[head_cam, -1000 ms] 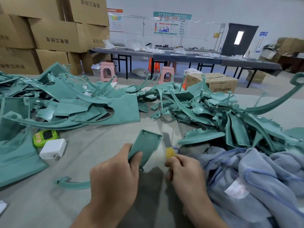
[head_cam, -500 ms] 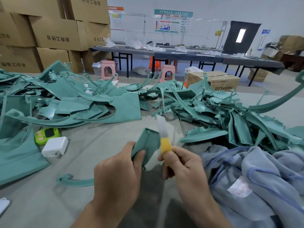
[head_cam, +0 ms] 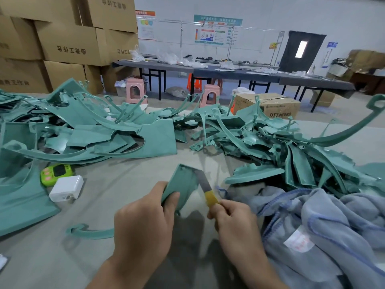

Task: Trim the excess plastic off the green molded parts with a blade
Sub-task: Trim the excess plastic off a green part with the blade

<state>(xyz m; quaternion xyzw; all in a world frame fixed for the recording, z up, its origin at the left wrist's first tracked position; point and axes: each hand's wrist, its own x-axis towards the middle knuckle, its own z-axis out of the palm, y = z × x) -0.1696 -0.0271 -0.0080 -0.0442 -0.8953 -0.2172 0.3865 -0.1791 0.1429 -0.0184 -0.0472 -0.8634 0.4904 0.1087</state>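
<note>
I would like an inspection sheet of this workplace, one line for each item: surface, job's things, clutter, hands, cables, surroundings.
Surface: grey table top, with a bare patch in front of the person.
Job's things: small green part with the blade against its right edge; left heap and right heap of green parts.
Clutter: green gadget, white adapter block, grey-blue blanket, loose green strip.
Grippers: left hand grips the small green part; right hand pinches the blade at its yellow wrap.
Cables: nothing seen.
Surroundings: cardboard boxes, dark tables, pink stools.
</note>
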